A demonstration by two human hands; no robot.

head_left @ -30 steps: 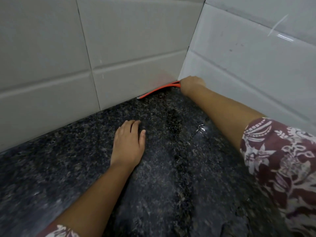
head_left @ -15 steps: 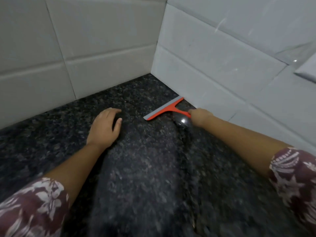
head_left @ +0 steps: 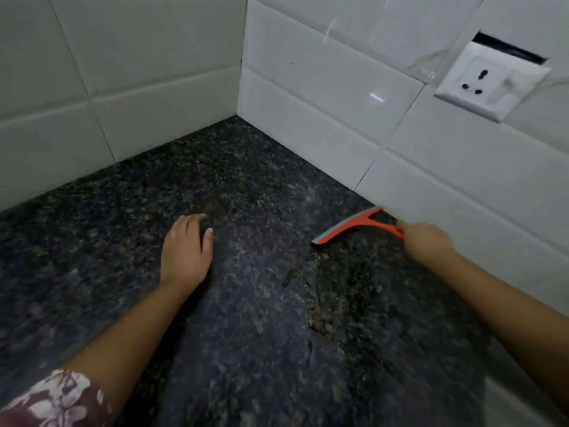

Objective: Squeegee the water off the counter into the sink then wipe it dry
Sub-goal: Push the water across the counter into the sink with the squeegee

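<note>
Pulled back from the corner, my right hand (head_left: pixel 426 241) grips the squeegee (head_left: pixel 351 226) by its handle, close to the right wall. My left hand (head_left: pixel 187 251) rests flat on the counter (head_left: pixel 246 349), fingers relaxed. The blade lies crosswise, just left of my right hand: orange, grey-edged, down on wet granite.

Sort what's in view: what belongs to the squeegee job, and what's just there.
Job: orange squeegee, gripped by the right hand; granite counter; water streak on it; left hand, resting on the counter.
Just there: wall socket; white wall tiles.
</note>
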